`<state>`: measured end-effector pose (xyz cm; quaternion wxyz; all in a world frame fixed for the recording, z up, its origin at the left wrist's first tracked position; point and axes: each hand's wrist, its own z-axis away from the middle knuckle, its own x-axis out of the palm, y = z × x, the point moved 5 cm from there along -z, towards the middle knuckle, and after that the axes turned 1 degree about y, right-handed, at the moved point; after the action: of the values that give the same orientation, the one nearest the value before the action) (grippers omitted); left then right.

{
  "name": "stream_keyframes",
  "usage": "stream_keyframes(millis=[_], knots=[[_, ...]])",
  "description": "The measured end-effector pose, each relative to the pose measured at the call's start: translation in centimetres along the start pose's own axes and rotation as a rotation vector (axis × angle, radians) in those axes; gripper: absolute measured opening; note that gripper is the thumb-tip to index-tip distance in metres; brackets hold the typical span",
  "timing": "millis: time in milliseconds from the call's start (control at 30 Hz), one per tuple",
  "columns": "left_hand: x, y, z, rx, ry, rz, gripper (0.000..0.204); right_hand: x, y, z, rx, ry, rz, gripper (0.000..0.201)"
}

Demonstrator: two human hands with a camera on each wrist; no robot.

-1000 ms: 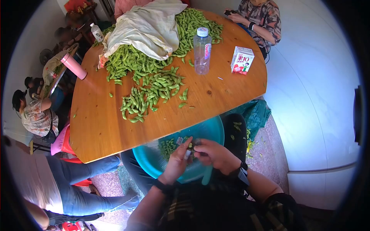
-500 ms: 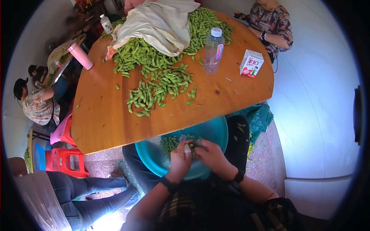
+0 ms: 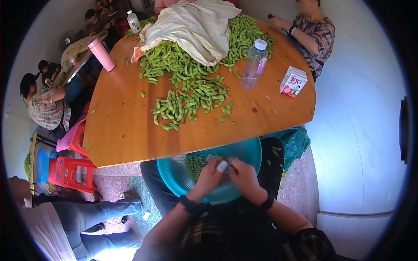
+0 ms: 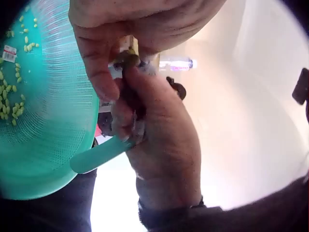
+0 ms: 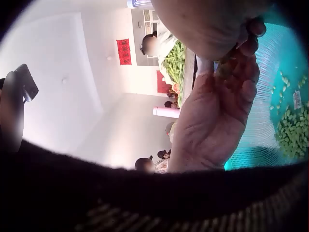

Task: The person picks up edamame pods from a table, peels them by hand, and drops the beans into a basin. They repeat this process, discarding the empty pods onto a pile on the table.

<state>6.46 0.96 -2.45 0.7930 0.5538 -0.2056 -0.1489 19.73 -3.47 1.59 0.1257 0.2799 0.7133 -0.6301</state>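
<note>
Over a teal mesh basin (image 3: 164, 179), my two hands meet with bent fingers. My left hand (image 3: 208, 176) pinches a small green pod (image 4: 126, 59), mostly hidden by fingers; a white wrap (image 3: 222, 166) covers one of its digits. My right hand (image 3: 247, 178) works against the same pod. From its curled fingers juts the flat teal handle (image 4: 99, 155) of a tool; the working end is hidden, with a dark patch showing by the thumb. Shelled green beans (image 3: 196, 166) lie in the basin near a small white-and-red packet (image 4: 9, 53).
Green pods (image 3: 191, 100) are heaped on the wooden table (image 3: 130, 130), partly beneath a cream cloth (image 3: 191, 30). A clear bottle (image 3: 255, 65), a juice carton (image 3: 294, 81) and a pink flask (image 3: 102, 55) stand there. Red stools (image 3: 76, 174) and a standing person are at left.
The head view has shifted, so the table sits further right. My hands stay together over the basin; the teal handle seen earlier in the head view is now hidden there.
</note>
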Motion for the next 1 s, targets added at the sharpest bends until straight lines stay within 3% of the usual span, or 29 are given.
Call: stream_keyframes(millis=[33,167,233,267,333,533,667,733,867,900,967,1000], knots=[[0.3,0.5,0.0,0.096,-0.013,-0.173,0.026,0.1,0.0,0.1,0.014,-0.018,-0.057,0.016],[0.4,0.4,0.3,0.023,-0.009,-0.052,0.016,-0.7,-0.1,-0.3,0.111,-0.063,-0.303,0.012],[-0.5,0.2,0.2,-0.018,-0.019,0.059,0.015,-0.5,2.4,0.0,0.504,-0.171,-0.512,0.016],[-0.8,-0.1,0.2,-0.058,-0.027,0.170,0.014,-0.2,2.9,0.0,0.506,-0.171,-0.512,0.016],[-1.5,-0.9,-0.3,-0.046,0.022,0.243,0.014,-0.1,2.7,-0.4,0.217,-0.061,-0.514,0.017],[-1.0,-0.6,-0.4,-0.040,0.107,0.285,0.017,2.1,2.3,0.2,0.189,-0.192,-0.308,0.030],[-0.1,-0.7,-0.6,-0.043,0.131,0.307,0.021,1.7,0.7,-0.2,0.126,-0.172,-0.160,0.028],[0.4,-0.1,-0.4,-0.071,0.111,0.393,0.022,1.1,-0.1,-0.3,0.001,-0.122,0.016,0.023],[1.0,-0.1,-0.3,-0.136,-0.003,0.593,0.023,0.3,1.6,-1.2,0.074,-0.105,0.026,0.019],[0.7,0.0,-0.2,-0.136,-0.003,0.594,0.023,0.0,1.9,-1.3,0.095,-0.052,-0.096,0.020],[0.0,-0.2,0.1,-0.179,-0.079,0.235,0.023,-0.3,2.2,-1.4,0.115,0.002,-0.219,0.022],[-0.3,-0.1,0.3,-0.181,-0.078,0.234,0.023,-0.4,2.3,-1.4,0.116,0.026,-0.218,0.021]])
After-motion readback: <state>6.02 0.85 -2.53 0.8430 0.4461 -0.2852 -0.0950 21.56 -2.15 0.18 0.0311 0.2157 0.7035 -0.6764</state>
